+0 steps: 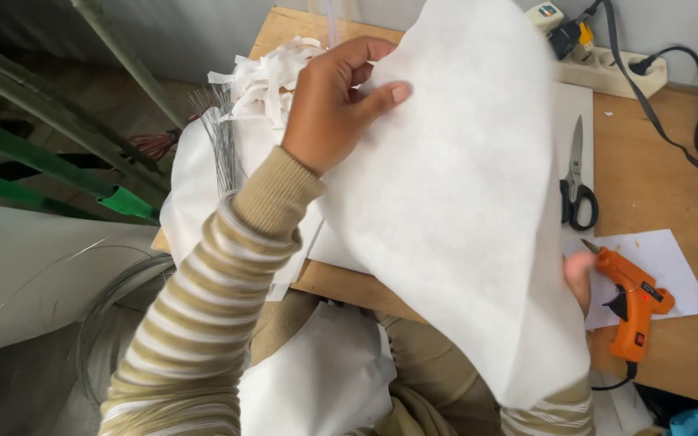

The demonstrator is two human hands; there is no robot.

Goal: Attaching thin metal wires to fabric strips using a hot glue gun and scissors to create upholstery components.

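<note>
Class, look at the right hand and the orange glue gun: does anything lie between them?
Nothing visible does. The right hand, mostly hidden behind the white sheet, lies right beside the glue gun on its paper.

Left arm in a beige-and-cream striped sleeve, raised from lower left up toward the middle, wrist bent. Left hand (334, 103) curled with the back toward the camera, fingers folded in and thumb stretched rightward, pinching. Right hand (578, 274) low at the right, mostly hidden, only a few fingers and a bit of striped cuff showing; grip unclear.
</note>
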